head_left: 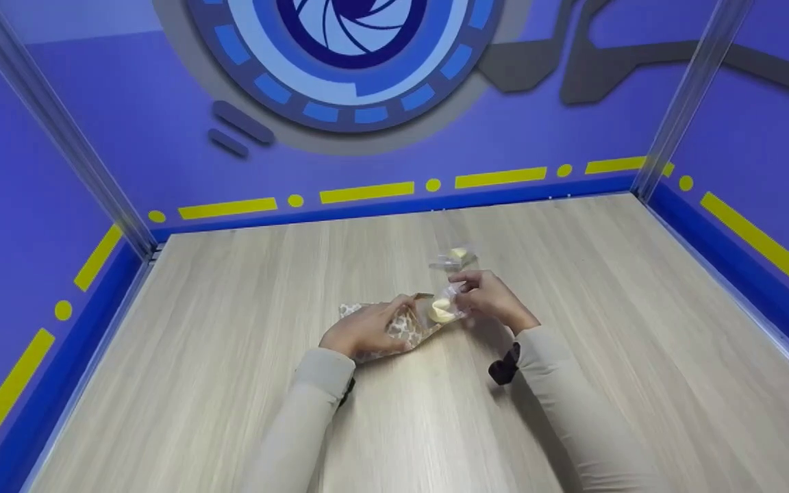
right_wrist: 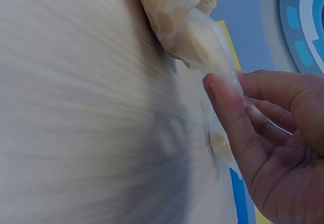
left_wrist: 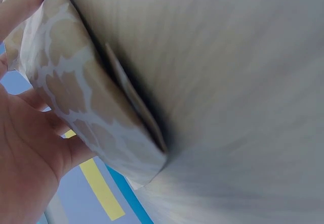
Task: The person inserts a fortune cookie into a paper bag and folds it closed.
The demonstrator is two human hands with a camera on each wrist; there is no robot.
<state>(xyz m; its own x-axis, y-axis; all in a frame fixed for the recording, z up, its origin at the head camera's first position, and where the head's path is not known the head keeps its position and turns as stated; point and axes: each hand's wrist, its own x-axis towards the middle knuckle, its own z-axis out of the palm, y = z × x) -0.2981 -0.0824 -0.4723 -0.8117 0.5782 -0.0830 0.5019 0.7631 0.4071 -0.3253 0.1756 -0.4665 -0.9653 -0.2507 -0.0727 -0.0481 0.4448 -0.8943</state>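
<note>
A paper bag (head_left: pixel 405 327) with a tan-and-white giraffe-like pattern lies on its side, its mouth towards the right. My left hand (head_left: pixel 366 330) grips it, thumb on the near side and fingers over the far side; the left wrist view shows the folded end of the bag (left_wrist: pixel 76 90). At the mouth is a pale folded cookie, like a fortune cookie (head_left: pixel 442 311), in a clear wrapper. My right hand (head_left: pixel 494 301) pinches the wrapper's end between thumb and forefinger, plainly seen in the right wrist view. Beyond that hand, a second wrapped cookie (head_left: pixel 459 253) lies on the table.
The light wood table (head_left: pixel 244 383) runs back to a blue-purple wall (head_left: pixel 367 164) with yellow dashes. Side walls stand at left and right, with metal posts (head_left: pixel 685 96) in the corners. Dark straps (head_left: pixel 504 366) sit at the wrists.
</note>
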